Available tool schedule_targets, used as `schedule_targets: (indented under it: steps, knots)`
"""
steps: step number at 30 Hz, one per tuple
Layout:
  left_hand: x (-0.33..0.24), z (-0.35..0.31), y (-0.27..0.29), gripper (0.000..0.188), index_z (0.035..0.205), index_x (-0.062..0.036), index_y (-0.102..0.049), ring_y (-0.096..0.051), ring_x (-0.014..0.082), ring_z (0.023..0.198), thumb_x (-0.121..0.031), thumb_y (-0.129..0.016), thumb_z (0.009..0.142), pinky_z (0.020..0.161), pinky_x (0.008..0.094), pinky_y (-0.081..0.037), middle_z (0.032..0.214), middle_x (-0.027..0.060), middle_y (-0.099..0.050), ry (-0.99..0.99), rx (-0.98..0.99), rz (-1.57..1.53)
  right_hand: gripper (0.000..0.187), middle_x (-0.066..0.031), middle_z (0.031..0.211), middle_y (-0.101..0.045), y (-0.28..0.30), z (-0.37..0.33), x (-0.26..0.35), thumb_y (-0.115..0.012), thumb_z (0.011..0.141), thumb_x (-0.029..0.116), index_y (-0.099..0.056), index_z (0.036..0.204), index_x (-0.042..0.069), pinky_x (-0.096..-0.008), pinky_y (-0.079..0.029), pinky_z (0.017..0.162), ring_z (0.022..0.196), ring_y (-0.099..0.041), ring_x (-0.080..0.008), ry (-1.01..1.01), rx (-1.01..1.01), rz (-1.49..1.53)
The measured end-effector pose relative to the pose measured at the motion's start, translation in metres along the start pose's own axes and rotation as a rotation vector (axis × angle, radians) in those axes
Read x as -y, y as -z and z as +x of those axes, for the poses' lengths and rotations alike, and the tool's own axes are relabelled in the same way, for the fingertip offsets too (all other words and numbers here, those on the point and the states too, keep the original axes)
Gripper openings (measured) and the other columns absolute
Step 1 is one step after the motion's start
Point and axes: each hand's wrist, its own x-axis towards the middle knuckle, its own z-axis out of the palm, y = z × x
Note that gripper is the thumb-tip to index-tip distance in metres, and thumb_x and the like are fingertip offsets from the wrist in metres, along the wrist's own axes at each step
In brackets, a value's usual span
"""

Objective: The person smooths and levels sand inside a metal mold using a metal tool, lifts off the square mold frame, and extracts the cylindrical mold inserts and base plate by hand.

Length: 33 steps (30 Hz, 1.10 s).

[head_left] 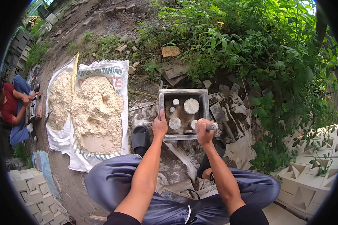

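A square, grey metal mould box (183, 90) stands on the ground between my feet. Inside it are several round upright posts, the widest a pale-topped cylinder (191, 106) at the far right. My left hand (160, 126) grips the box's left wall near the close corner, thumb up along the rim. At the near right corner my right hand (204, 131) is closed in a fist round a short, thick metal rod (213, 126). One end of the rod sticks out to the right; whether its other end touches the box is hidden by the fist.
Left of the box, pale sandy powder (95, 108) is heaped on white woven sacks (124, 101). A person (17, 105) in a red shirt sits at the far left. Green plants (229, 48) grow at the back right. Patterned cream blocks (308, 176) are stacked at right.
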Motion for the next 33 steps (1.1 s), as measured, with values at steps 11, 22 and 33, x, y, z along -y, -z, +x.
schedule_targets:
  steps: [11, 22, 33]
  knots:
    - [0.016, 0.013, -0.004, 0.088, 0.123, 0.0053, -0.053, -0.049, 0.0405, 0.116, -0.07, -0.027, 0.087, 0.098, 0.0399, -0.035, 0.117, 0.0286, -0.056, 0.021, 0.094, -0.185, 0.037, 0.0044, 0.047, -0.036, -0.018, 0.002, -0.001, -0.047, 0.087, 0.009, -0.036, 0.051, 0.004, -0.0278, -0.022, 0.04, 0.044, -0.031, -0.0032, -0.073, -0.005, 0.073]
    - [0.013, 0.008, -0.001, 0.091, 0.124, 0.0048, -0.053, -0.048, 0.0392, 0.119, -0.073, -0.028, 0.084, 0.1, 0.0402, -0.034, 0.12, 0.0286, -0.055, 0.048, 0.102, -0.182, 0.036, -0.0014, 0.045, -0.038, -0.012, -0.003, -0.014, -0.046, 0.086, 0.008, -0.037, 0.052, 0.002, -0.0305, -0.027, 0.039, 0.039, -0.034, -0.0083, 0.067, -0.029, -0.042]
    - [0.013, 0.007, 0.003, 0.088, 0.119, 0.0018, -0.058, -0.05, 0.0437, 0.114, -0.073, -0.027, 0.085, 0.097, 0.0433, -0.036, 0.112, 0.0298, -0.058, 0.057, 0.052, -0.108, 0.039, 0.0019, 0.046, -0.037, -0.009, 0.002, 0.026, -0.045, 0.09, 0.009, -0.036, 0.052, 0.005, -0.0263, -0.024, 0.038, 0.04, -0.031, -0.0056, 0.021, 0.057, 0.125]
